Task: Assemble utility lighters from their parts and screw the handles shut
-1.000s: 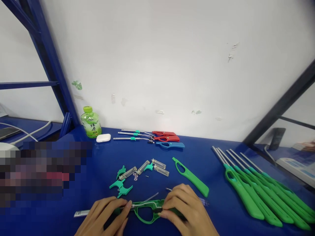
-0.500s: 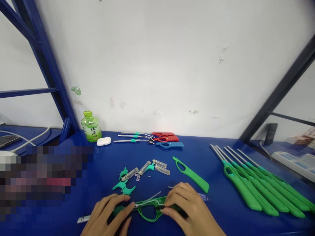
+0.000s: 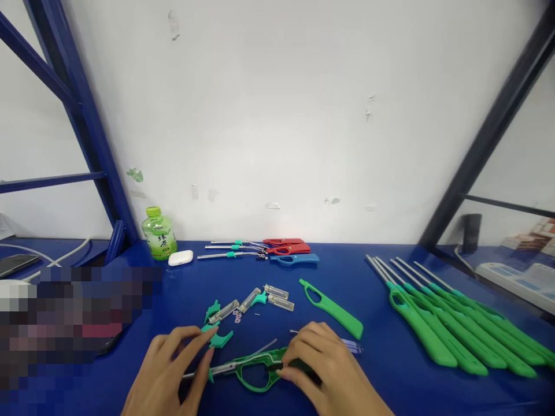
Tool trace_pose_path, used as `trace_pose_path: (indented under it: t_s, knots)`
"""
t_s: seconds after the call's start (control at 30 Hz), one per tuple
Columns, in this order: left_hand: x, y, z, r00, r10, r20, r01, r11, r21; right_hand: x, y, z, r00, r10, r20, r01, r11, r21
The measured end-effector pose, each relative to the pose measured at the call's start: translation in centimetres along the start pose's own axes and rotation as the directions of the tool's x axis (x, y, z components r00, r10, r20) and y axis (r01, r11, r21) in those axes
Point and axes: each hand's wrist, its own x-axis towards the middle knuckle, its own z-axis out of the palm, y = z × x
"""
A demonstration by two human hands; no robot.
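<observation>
In the head view, an open half of a green lighter handle lies in front of me, with a thin white tube and wire inside. My right hand pinches its right part, hiding that end. A metal lighter tube with a teal collar extends left from the handle. My left hand reaches over this tube, fingers stretched and apart. Its fingertips are beside the loose teal triggers; whether they touch is unclear. Just behind are several clear fuel tanks. A screwdriver with a clear purple handle is partly hidden behind my right hand.
A loose green handle half lies behind my right hand. Several green lighters fan out at right. Red handles, a blue handle and metal tubes lie near the wall. A green bottle and white earphone case stand back left.
My left hand has moved left and its fingers have lifted off the handle joint, uncovering the teal collar and metal tube. My right hand keeps its hold. The view has shifted slightly.
</observation>
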Motion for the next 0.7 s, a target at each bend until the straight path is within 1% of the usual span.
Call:
trace_pose_path:
  t_s: [0.1, 0.17, 0.3, 0.4, 0.47, 0.53, 0.6, 0.7]
  knots:
    - [2.4, -0.3, 0.7, 0.999, 0.024, 0.023, -0.024, 1.000, 0.012, 0.0, -0.1, 0.0, 1.000, -0.003, -0.008, 0.003, 1.000, -0.016]
    - [3.6, -0.4, 1.4, 0.999, 0.031, 0.036, -0.031, 1.000, 0.003, -0.1, -0.2, 0.0, 1.000, 0.000, -0.012, 0.000, 1.000, -0.029]
    - [4.2, -0.7, 2.8, 0.996, 0.027, 0.083, -0.025, 1.000, -0.017, -0.1, -0.3, -0.1, 1.000, 0.021, 0.013, -0.020, 0.999, -0.047]
    - [4.2, -0.9, 3.2, 0.993, 0.014, 0.114, -0.009, 0.999, -0.039, -0.1, -0.4, -0.1, 0.998, 0.046, 0.030, -0.045, 0.998, -0.046]
    - [4.6, -0.7, 2.9, 0.993, -0.003, 0.121, 0.010, 0.998, -0.062, -0.1, -0.5, -0.1, 0.998, 0.054, 0.031, -0.053, 0.998, -0.044]
    - [5.2, 0.0, 2.2, 0.992, -0.022, 0.123, 0.034, 0.995, -0.095, -0.1, -0.6, -0.1, 0.998, 0.052, 0.027, -0.051, 0.998, -0.044]
    - [5.6, 1.1, 1.2, 0.991, -0.046, 0.124, 0.063, 0.989, -0.137, -0.1, -0.7, -0.1, 0.999, 0.046, 0.019, -0.045, 0.998, -0.044]
    - [5.4, 3.1, -0.2, 0.986, -0.088, 0.139, 0.116, 0.971, -0.207, 0.0, -0.7, -0.1, 1.000, 0.026, 0.001, -0.026, 0.998, -0.049]
